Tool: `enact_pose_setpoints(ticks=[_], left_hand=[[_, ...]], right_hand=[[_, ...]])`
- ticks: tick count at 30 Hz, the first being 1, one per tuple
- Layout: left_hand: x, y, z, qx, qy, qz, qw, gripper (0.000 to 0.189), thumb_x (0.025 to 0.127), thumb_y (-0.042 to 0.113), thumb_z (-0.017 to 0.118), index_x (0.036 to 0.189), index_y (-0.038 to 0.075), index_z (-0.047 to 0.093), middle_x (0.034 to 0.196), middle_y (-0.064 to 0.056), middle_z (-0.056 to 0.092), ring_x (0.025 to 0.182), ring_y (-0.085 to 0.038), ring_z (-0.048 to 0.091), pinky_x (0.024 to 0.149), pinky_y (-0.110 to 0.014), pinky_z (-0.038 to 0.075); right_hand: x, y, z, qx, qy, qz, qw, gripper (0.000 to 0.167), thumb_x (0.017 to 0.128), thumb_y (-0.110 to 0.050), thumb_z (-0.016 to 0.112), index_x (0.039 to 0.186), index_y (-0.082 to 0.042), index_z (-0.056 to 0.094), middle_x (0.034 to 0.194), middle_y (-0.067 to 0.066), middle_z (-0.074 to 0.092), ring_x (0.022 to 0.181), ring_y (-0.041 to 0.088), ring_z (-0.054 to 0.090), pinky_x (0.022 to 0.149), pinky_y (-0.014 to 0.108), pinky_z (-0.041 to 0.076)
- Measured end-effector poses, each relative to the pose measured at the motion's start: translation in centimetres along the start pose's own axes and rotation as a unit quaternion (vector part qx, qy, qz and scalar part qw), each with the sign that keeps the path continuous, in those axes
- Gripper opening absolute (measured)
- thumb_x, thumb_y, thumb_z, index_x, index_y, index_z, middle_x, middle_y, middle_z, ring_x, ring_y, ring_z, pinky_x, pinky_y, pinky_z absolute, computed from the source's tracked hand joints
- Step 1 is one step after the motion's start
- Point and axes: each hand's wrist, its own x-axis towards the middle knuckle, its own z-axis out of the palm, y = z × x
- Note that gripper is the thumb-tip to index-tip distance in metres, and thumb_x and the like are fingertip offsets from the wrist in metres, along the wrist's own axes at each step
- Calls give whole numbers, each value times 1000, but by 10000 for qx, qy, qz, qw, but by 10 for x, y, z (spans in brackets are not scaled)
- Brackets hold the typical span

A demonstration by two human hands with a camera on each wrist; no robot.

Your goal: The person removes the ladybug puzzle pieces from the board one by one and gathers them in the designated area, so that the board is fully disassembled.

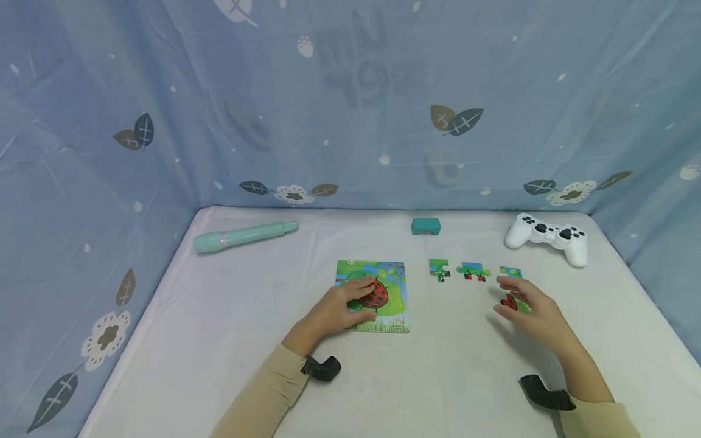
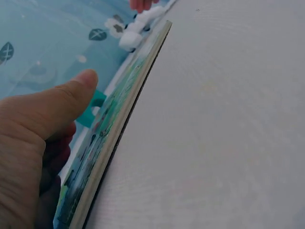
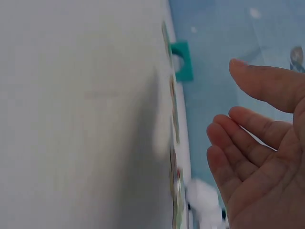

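Note:
A square ladybug jigsaw puzzle (image 1: 391,310) in a thin tray lies flat, mid-table. My left hand (image 1: 339,307) is over its left part, fingers loosely bent and thumb apart; the left wrist view shows the tray's pale edge (image 2: 125,119) beside the thumb. To the right lie loose puzzle pieces: a green one (image 1: 438,266), a blue and red one (image 1: 472,269), one with blue and green (image 1: 512,271), and a red and green one (image 1: 509,302) partly hidden by my right hand (image 1: 533,310). That hand hovers above the table with spread, relaxed fingers, holding nothing.
Along the back stand a teal arch block (image 1: 425,226) and a white game controller (image 1: 547,236) on the right. A mint-green tube-shaped object (image 1: 246,235) lies at the back left. Blue patterned cloth (image 1: 350,121) hangs behind and beside the white table.

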Motion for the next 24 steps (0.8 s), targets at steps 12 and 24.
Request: enact_pose_setpoints(ticks=[12,24], left_hand=[[-12,-5,-11,125,206,-383,9990,67,81,35,74,136,4,52,145,-8,46,136,-30,40,111,-44,36],[-12,-3,-8,726,-60,-439,9964,70,85,44,69,137,2,49,147,-9,43,138,-28,36,117,-41,26]], right_hand=[[42,-60,70,458,-1044,-749,9906,58,84,-21,73,134,-1,49,132,16,55,119,34,53,100,46,45],[73,-112,120,905,-1857,-875,9745,63,85,-18,71,138,4,43,137,18,50,124,34,50,102,50,44]])
